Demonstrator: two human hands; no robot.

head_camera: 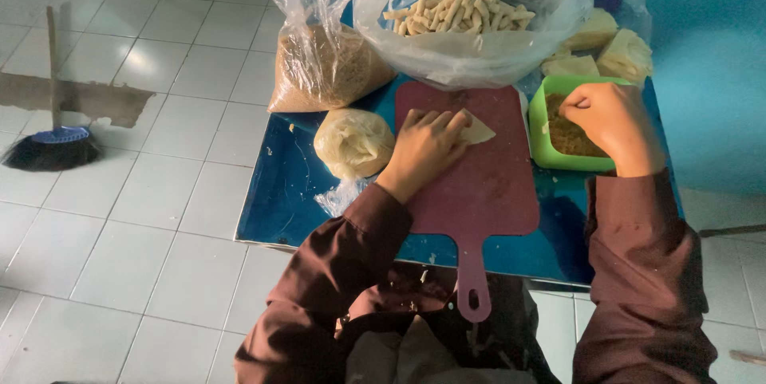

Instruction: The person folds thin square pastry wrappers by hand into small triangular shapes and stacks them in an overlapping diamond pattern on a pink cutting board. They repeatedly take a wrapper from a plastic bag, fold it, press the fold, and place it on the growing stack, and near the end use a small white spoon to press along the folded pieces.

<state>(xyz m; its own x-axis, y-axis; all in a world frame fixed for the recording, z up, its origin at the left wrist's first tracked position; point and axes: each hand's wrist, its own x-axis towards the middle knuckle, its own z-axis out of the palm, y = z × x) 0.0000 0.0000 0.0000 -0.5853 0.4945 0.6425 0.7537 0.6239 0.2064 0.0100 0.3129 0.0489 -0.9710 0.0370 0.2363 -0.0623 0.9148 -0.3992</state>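
Nearest the person, the handle of a dark pink cutting board (479,185) sticks out past the edge of the blue worktop (279,192). The left hand (423,149) lies flat on the board, fingers together and stretched out, pressing down a pale thin wrapper (477,130) whose corner shows just beyond the fingertips. To the right, the right hand (610,117) reaches into a green tub (542,141) of brownish filling, fingers bunched together in it. Left of the board sits a bundle of wrappers in clear plastic (353,142). Farther back stand a bag of crumbs (327,69) and a large clear bag of finished rolls (471,13). A broom (52,145) rests on the tiled floor.
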